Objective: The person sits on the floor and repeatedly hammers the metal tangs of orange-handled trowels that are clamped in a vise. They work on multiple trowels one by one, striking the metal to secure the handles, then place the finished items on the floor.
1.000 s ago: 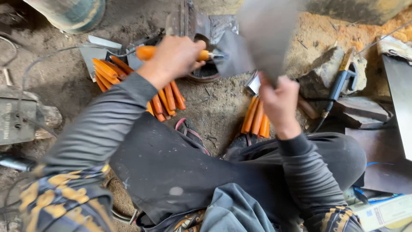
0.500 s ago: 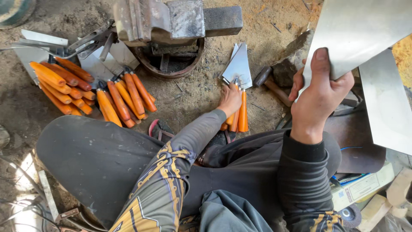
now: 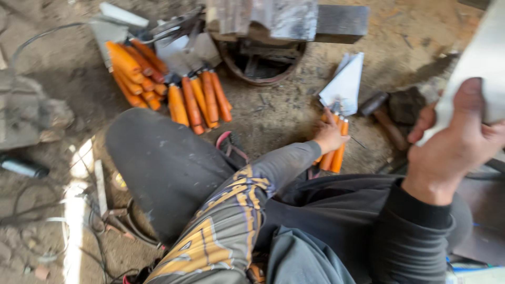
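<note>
My left hand (image 3: 330, 135) reaches across my lap and closes on the orange handles of a small bunch of trowels (image 3: 336, 150) lying on the dirt floor. Their pale triangular blades (image 3: 347, 81) point away from me. My right hand (image 3: 452, 144) is raised at the right edge, gripping a flat grey metal sheet (image 3: 481, 73) by its lower edge, thumb on top. A larger heap of orange-handled trowels (image 3: 173, 89) lies at the upper left, beyond my left knee.
A heavy metal block (image 3: 286, 18) sits on a round base (image 3: 263, 63) at the top centre. A hammer (image 3: 381, 113) lies right of the small bunch. Rubble and a cable (image 3: 31, 47) are at the left; my dark trouser leg (image 3: 158, 163) fills the middle.
My left hand left the metal block, where it held an orange handle, and came down to the small trowel bunch on the right. My right hand kept the metal sheet.
</note>
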